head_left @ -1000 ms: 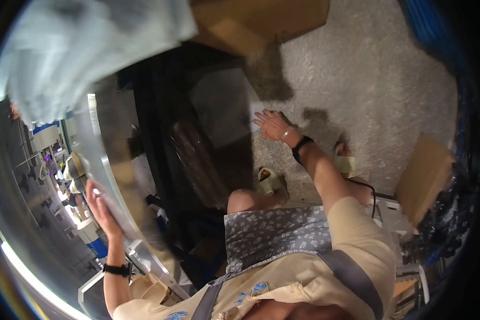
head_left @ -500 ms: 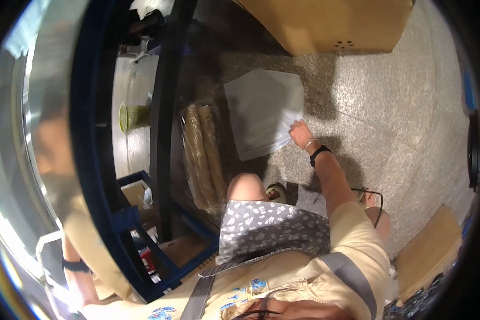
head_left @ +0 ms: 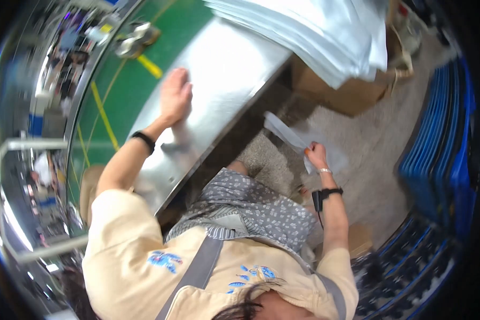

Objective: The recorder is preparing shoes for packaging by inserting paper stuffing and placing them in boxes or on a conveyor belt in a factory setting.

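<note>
White and partly see-through, a thin sheet (head_left: 285,132) hangs from the person's right hand (head_left: 317,154), whose fingers are pinched closed on its edge. Most of it spreads to the left of those fingers and beyond them, above the speckled floor (head_left: 368,144) and beside the metal table (head_left: 224,58). Over that table is the left hand (head_left: 176,96), loosely open and holding nothing I can see; whether its palm touches the metal, I can't tell.
</note>
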### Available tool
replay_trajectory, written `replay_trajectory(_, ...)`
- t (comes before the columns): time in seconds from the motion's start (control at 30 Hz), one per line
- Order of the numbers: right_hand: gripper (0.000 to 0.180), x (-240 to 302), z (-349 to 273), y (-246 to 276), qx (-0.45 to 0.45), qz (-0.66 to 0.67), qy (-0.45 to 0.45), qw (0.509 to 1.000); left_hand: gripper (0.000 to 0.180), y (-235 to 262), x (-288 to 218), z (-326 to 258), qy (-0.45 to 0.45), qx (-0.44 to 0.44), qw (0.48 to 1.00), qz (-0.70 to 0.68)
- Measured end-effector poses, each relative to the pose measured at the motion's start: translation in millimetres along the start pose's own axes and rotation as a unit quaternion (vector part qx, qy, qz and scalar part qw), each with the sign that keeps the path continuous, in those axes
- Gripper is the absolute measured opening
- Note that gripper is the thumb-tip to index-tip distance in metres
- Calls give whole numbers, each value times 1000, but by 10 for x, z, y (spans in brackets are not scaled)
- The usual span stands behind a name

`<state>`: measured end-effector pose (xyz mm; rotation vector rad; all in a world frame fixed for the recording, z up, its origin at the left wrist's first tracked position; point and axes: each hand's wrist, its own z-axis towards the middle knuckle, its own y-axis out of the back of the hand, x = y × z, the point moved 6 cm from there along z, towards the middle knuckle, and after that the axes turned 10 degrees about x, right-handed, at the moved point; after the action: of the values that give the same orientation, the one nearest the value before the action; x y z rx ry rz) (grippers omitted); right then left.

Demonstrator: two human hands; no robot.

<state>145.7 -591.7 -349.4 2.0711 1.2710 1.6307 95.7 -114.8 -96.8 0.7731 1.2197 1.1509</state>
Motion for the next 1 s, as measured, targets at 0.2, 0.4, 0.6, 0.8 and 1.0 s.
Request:
replay_trajectory(0.2,26,1228,-726,865,23,248,51,967,55,-401,-689,-800,36,150,985,-81)
replay_trajectory(0.4,15,1955,-1555,636,82,402,14,912,54,516,-1575,-1684,-141,224,928,-263)
replay_trajectory(0.6,37,3044,-1005,372,116,291,92,945,40,1539,-1029,-2271,39,60,942,-329)
replay_trajectory(0.8,31,5126,-970,-428,192,283,163,926,29,2208,-250,-2973,151,-68,950,-266)
replay_trajectory(1.0,44,5698,-1037,-1661,312,272,160,896,22,2662,145,-3612,292,-202,901,-248)
